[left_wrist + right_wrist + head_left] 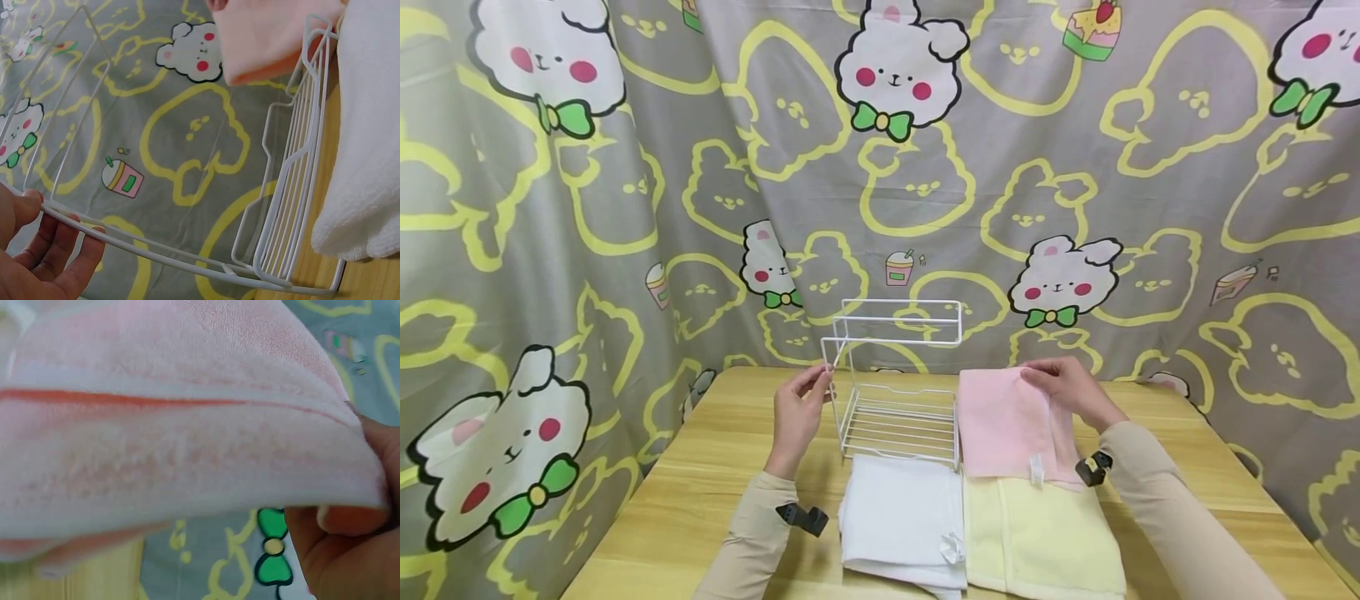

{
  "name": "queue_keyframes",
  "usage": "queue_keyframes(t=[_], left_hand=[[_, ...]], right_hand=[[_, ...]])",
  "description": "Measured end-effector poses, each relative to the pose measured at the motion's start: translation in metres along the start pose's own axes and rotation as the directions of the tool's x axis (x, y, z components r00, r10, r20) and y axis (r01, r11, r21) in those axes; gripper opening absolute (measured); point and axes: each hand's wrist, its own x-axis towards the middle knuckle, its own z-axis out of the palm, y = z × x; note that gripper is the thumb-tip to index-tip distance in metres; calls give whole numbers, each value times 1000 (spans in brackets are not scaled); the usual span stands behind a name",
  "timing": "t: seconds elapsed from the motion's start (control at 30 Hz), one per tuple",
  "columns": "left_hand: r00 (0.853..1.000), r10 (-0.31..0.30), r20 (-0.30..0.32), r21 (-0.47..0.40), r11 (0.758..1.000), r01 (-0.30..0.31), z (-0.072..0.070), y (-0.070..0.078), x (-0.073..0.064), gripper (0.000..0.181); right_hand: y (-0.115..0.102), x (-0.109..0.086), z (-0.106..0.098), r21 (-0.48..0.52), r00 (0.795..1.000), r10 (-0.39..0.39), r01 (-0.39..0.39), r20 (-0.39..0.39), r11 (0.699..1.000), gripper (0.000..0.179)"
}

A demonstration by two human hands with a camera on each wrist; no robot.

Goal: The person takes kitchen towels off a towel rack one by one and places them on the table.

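Note:
A white wire rack (887,341) stands on the table, with bars at the top and a slatted shelf low down. My left hand (797,421) grips its left upright; in the left wrist view, thumb and fingers (84,250) pinch the white wire. To the right of the rack, my right hand (1075,392) holds a folded pink towel (1003,425) by its upper edge. The right wrist view shows the towel's layered folds (156,444) hanging from the thumb and fingers. A small white tag (1037,469) shows near the towel's lower edge.
In front of the rack lies a folded white towel (898,508). Beside it, below the pink one, is a folded yellow towel (1052,533). A grey curtain (925,192) with cartoon rabbits hangs behind the wooden table (700,492) and along its left side.

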Motion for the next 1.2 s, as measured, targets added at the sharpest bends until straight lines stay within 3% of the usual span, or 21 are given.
queue_keyframes(t=[0.23, 0.4, 0.53, 0.73, 0.8, 1.03, 1.2], left_hand=[[1000, 14, 3, -9, 1000, -14, 1, -1, 0, 21], [1000, 27, 6, -19, 999, -26, 3, -3, 0, 21], [1000, 20, 11, -25, 1000, -20, 5, -4, -1, 21], [1000, 29, 6, -15, 999, -29, 8, -3, -1, 21], [999, 31, 8, -13, 999, -31, 8, -2, -1, 22], [999, 41, 8, 8, 999, -41, 6, -1, -1, 23], [996, 83, 8, 49, 995, -84, 4, -1, 0, 21]], right_hand=[[24, 22, 9, -75, 999, -31, 34, 37, 997, 34], [42, 24, 21, -170, 997, -83, 81, -6, 982, 26], [51, 19, 26, -211, 996, -71, 58, -51, 976, 29], [55, 11, 14, -96, 995, 95, -98, -37, 990, 43], [56, 8, 8, -84, 993, 111, -114, -41, 990, 46], [49, -9, -8, -147, 996, 19, -32, -92, 989, 55], [47, -32, -14, -141, 991, -31, 13, -130, 990, 54]])
